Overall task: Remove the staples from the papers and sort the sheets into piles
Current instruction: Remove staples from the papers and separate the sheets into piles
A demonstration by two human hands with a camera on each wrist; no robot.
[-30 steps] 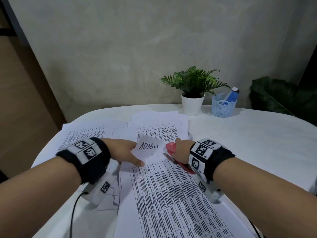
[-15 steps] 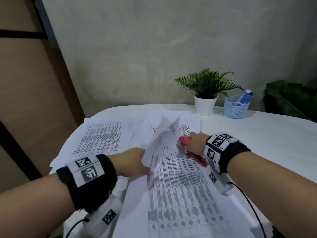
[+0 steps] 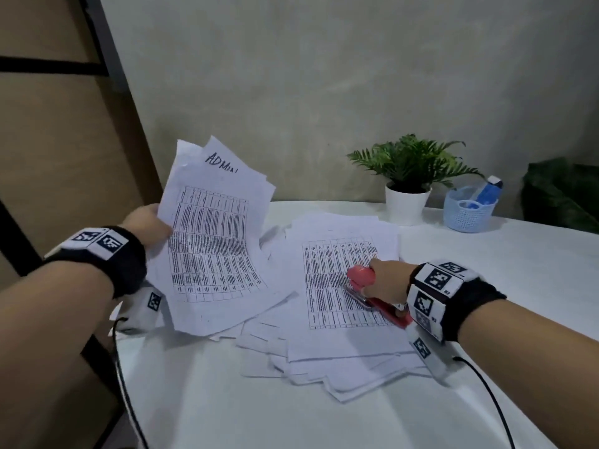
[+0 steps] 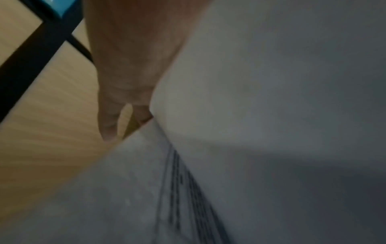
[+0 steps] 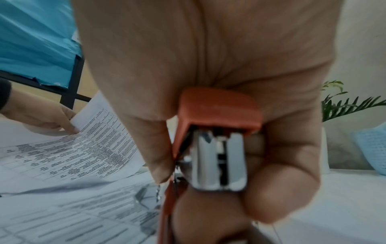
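Observation:
My left hand (image 3: 149, 225) grips the left edge of a printed sheet marked "ADMIN" (image 3: 214, 241) and holds it raised and tilted above the table's left side; more sheets show behind it. In the left wrist view the fingers (image 4: 125, 102) lie against the paper (image 4: 250, 115). My right hand (image 3: 385, 281) grips a red stapler (image 3: 366, 286) resting on a pile of printed sheets (image 3: 337, 286) in the middle of the white table (image 3: 486, 286). In the right wrist view the fingers curl round the stapler (image 5: 219, 140), its metal nose showing.
A potted fern (image 3: 408, 189) and a light blue basket (image 3: 468, 210) with a blue item stand at the back of the table. More loose sheets (image 3: 265, 345) lie under the pile. A wooden panel (image 3: 64, 157) rises at the left. The table's near part is bare.
My left hand has lifted the "ADMIN" sheet off the pile and swung it up and to the left. The right hand has stayed on the pile with the stapler.

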